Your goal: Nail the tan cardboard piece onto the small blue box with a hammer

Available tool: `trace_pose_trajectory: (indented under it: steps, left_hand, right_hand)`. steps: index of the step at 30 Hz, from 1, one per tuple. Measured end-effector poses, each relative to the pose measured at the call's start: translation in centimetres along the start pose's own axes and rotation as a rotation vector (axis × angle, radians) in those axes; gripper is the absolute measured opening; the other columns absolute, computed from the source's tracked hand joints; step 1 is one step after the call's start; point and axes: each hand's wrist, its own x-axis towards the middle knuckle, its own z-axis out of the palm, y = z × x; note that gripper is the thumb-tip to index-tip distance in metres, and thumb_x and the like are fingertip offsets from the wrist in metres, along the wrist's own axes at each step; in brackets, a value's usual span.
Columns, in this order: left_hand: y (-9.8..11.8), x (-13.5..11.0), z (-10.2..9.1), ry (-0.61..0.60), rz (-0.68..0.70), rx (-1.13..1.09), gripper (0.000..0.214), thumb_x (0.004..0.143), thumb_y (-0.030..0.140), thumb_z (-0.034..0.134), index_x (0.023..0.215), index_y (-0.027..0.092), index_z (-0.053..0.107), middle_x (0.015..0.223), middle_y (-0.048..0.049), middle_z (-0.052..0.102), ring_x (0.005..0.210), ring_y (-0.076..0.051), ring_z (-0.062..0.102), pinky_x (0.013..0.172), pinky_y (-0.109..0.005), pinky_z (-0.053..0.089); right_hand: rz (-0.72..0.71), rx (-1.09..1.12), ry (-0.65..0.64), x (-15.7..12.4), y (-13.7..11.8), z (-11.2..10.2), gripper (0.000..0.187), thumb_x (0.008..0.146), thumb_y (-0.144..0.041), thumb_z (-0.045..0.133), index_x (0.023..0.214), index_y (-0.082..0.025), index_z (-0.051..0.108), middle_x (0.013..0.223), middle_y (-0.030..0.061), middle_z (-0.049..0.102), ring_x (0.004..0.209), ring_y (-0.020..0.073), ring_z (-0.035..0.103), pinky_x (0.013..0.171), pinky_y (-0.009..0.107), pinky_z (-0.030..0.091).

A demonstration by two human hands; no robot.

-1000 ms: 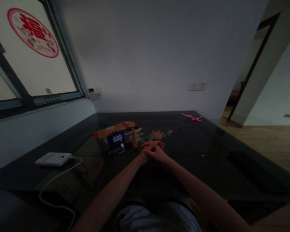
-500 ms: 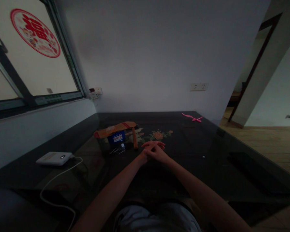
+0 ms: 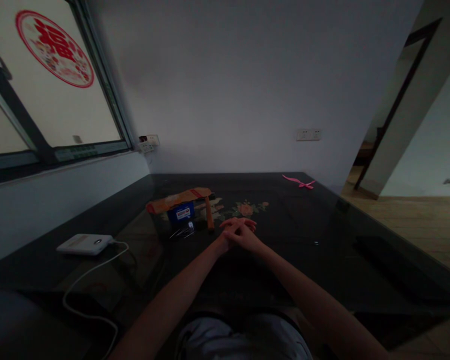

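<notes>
Both my hands rest together near the middle of the dark glossy table (image 3: 273, 270), their fingers interlaced. My left hand (image 3: 228, 237) and my right hand (image 3: 244, 234) are clasped on each other, and I see no object between them. Just left of them lies a hammer (image 3: 209, 215) with a wooden handle; its dark head is hard to make out. Beside the hammer is a blue box (image 3: 182, 212) with a white and red label, partly under a brown sheet of cardboard or paper (image 3: 178, 199). Several thin nails (image 3: 180, 233) lie in front of the box.
On the left sits a white power bank (image 3: 85, 244) with a white cable (image 3: 86, 273) running over the near edge. A pink ribbon (image 3: 300, 183) lies at the far right. A small shiny piece (image 3: 316, 243) and a long black object (image 3: 399, 267) are to my right.
</notes>
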Motion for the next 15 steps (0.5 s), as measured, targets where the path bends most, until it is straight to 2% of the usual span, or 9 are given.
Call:
trace_pose_trajectory:
  steps: [15]
  left_hand:
    - [0.68,-0.23,0.5,0.002,0.008,0.017,0.034,0.078,0.041,0.054,0.084,0.01,0.067,0.082,-0.0093,0.062,0.084,-0.023,0.056,0.081,-0.033,0.041]
  right_hand:
    - [0.007,-0.013,-0.003,-0.04,-0.43,-0.11,0.024,0.081,-0.031,0.06,0.101,-0.019,0.063,0.1,0.0063,0.059,0.096,0.0192,0.055,0.087,0.034,0.043]
